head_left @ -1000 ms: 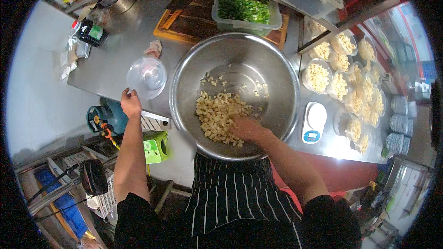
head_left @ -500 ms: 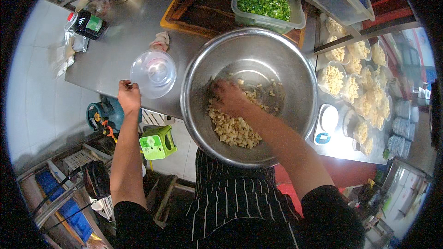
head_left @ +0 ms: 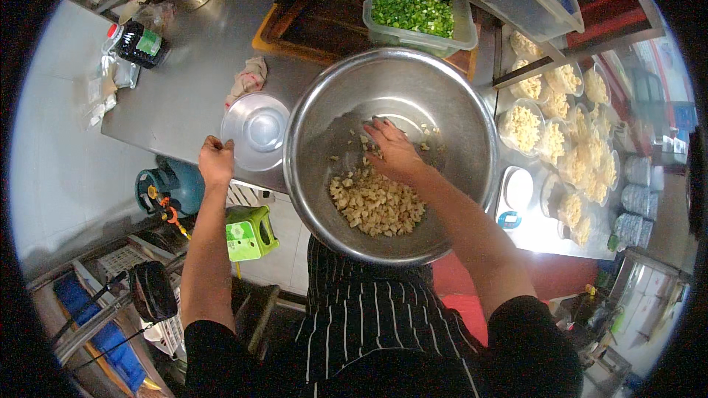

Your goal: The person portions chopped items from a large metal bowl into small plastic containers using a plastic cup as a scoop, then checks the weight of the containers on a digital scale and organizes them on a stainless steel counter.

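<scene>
From my remote seat, the nearest thing I see is a striped apron (head_left: 361,309), and the near rim of a wide steel bowl (head_left: 442,103) sits close against it. In the near half of that bowl lies a heap of pale chopped pieces (head_left: 380,205); I judge them light, firm and a bit slippery, better scooped from beneath with cupped fingers than pinched. The steel bowl looks stiff and, I expect, heavy, so I would grip it by opposite sides of its rolled rim. To its right on the surface (head_left: 177,103) is a white scale (head_left: 518,188). My right hand (head_left: 400,158) is over the heap's far edge, fingers spread; I cannot tell whether anything lies under the palm. My left hand (head_left: 216,160) has its fingers curled at the near-left rim of a clear plastic bowl (head_left: 258,133), but whether they pinch it I cannot tell. That bowl should be light and bendy, best held by the rim without squeezing. Just beyond it is a crumpled cloth (head_left: 248,79), and farthest, by a wooden board (head_left: 317,11), a container of chopped greens (head_left: 413,11)
</scene>
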A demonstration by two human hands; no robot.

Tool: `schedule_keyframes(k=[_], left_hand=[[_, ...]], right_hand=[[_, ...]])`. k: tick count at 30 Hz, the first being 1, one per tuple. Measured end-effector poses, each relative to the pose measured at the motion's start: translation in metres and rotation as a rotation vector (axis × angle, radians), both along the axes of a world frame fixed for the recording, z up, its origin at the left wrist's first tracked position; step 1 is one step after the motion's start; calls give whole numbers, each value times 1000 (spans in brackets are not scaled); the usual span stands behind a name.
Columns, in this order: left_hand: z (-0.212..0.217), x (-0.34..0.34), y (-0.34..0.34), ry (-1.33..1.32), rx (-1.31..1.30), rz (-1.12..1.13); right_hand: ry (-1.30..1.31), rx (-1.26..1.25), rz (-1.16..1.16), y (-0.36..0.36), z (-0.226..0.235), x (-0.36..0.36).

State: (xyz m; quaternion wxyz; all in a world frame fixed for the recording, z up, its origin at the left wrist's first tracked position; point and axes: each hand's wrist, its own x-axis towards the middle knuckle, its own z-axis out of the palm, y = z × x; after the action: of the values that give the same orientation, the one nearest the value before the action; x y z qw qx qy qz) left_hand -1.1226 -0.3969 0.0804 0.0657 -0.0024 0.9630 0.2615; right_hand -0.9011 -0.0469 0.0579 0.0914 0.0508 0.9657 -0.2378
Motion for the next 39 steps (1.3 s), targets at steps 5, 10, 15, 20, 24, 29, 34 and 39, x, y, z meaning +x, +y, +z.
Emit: schedule_keyframes(k=[5, 10, 15, 20, 24, 29, 34, 39], left_hand=[[-2, 9, -2, -11, -36, 67], [-26, 13, -10, -67, 118, 133], [-21, 19, 13, -162, 164, 134], [-10, 21, 14, -191, 48, 56], [-15, 24, -4, -429, 347, 224], [-15, 38, 17, -245, 231, 144], [-34, 30, 8, -78, 149, 145], [-9, 43, -1, -250, 351, 243]], right_hand=[[-191, 33, 292, -46, 9, 29], [-282, -243, 243, -24, 43, 67], [-123, 152, -192, 36, 21, 41], [-371, 202, 73, -2, 10, 67], [-461, -185, 181, -30, 56, 87], [-311, 37, -174, 38, 42, 75], [-354, 162, -224, 35, -2, 92], [-656, -95, 114, -29, 57, 82]])
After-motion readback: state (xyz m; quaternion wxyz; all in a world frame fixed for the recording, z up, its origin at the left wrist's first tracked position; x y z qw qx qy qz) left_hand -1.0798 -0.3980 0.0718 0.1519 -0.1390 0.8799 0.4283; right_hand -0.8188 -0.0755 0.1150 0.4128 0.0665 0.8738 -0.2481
